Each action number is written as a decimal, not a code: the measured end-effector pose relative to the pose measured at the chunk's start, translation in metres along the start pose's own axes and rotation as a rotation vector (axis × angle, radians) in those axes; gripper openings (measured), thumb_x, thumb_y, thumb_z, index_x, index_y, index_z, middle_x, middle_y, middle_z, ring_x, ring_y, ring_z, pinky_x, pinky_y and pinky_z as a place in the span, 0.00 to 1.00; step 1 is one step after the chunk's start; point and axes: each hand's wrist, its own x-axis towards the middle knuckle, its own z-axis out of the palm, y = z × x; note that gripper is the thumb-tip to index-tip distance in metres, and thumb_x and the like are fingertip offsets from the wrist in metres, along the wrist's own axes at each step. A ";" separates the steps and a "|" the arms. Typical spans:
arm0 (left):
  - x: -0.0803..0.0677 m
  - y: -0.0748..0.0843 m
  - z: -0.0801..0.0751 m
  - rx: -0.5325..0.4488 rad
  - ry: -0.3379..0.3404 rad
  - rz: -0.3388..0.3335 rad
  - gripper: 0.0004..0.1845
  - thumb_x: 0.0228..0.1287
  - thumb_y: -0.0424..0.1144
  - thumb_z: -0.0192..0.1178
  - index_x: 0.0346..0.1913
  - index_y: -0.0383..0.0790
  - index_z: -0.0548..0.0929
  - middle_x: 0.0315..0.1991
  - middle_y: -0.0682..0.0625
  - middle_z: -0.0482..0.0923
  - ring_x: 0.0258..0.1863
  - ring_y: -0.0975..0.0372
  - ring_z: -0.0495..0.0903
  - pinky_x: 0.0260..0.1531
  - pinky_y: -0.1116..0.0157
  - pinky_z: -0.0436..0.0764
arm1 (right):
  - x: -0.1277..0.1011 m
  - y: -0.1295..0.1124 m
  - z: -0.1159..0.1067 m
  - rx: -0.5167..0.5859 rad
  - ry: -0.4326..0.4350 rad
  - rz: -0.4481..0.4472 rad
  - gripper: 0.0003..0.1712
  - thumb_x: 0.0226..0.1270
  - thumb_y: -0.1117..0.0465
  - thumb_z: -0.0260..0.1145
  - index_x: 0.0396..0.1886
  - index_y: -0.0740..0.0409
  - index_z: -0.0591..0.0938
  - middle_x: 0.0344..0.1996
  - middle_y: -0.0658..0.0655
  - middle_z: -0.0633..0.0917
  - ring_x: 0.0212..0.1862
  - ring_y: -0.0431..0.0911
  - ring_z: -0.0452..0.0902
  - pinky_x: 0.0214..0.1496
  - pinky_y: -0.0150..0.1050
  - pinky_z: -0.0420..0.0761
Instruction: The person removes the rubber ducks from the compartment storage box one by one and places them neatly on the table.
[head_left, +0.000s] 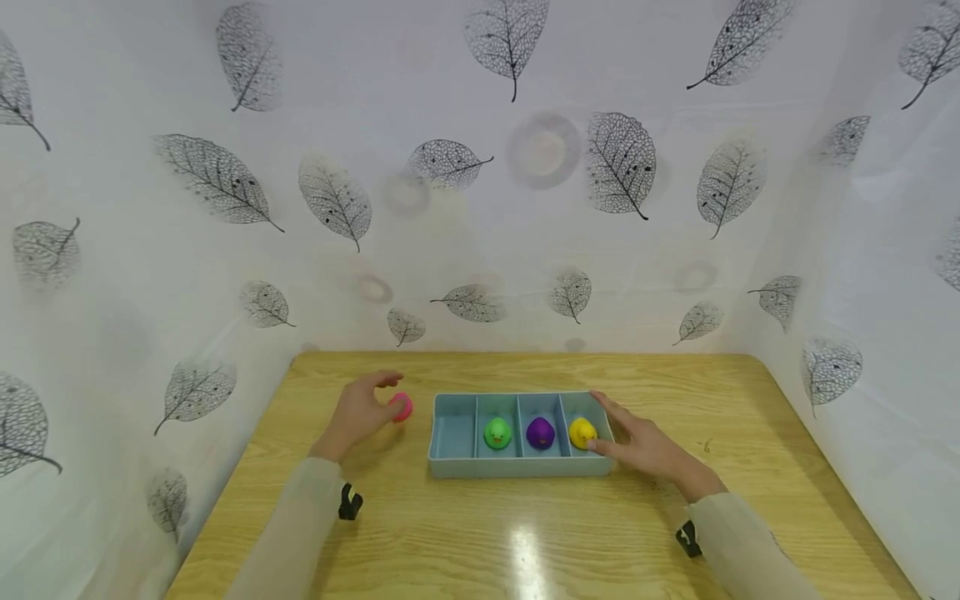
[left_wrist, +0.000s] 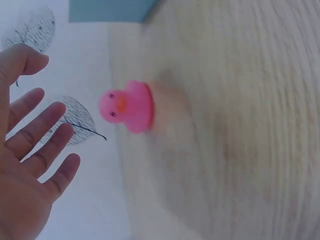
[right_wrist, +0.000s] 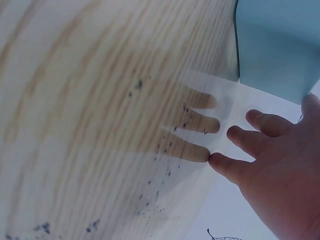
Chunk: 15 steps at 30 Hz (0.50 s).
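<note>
In the head view, the pink duck [head_left: 402, 406] stands on the bench [head_left: 465, 533] just left of the divided box [head_left: 517, 468], the left hand [head_left: 358, 417] close beside it and the right hand [head_left: 648, 450] at the box's right end. The left wrist view shows that hand's fingers [left_wrist: 40, 125] wide and holding nothing; closing them evenly around the duck's body should avoid tipping it. In the right wrist view, the fingers spread wide beside the box, where light, steady pressure would probably suffice.
</note>
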 end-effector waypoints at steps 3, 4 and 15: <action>0.001 0.013 -0.001 -0.024 0.009 0.062 0.25 0.66 0.40 0.70 0.64 0.35 0.84 0.57 0.37 0.86 0.59 0.41 0.83 0.58 0.40 0.81 | 0.000 0.001 0.000 0.001 -0.001 0.001 0.52 0.75 0.34 0.63 0.88 0.38 0.48 0.85 0.64 0.54 0.78 0.78 0.57 0.71 0.80 0.62; 0.002 0.018 0.000 -0.028 0.009 0.080 0.25 0.66 0.40 0.70 0.64 0.36 0.84 0.57 0.38 0.87 0.58 0.42 0.83 0.58 0.39 0.81 | 0.000 0.001 0.000 0.000 -0.002 0.000 0.52 0.75 0.34 0.63 0.88 0.38 0.48 0.85 0.64 0.54 0.78 0.78 0.57 0.71 0.80 0.62; 0.001 0.064 0.006 -0.049 -0.055 0.156 0.23 0.66 0.39 0.71 0.62 0.37 0.85 0.57 0.42 0.87 0.56 0.46 0.84 0.54 0.45 0.84 | 0.001 0.002 0.001 0.006 -0.002 -0.003 0.52 0.75 0.34 0.63 0.88 0.38 0.48 0.85 0.63 0.54 0.78 0.77 0.57 0.71 0.80 0.62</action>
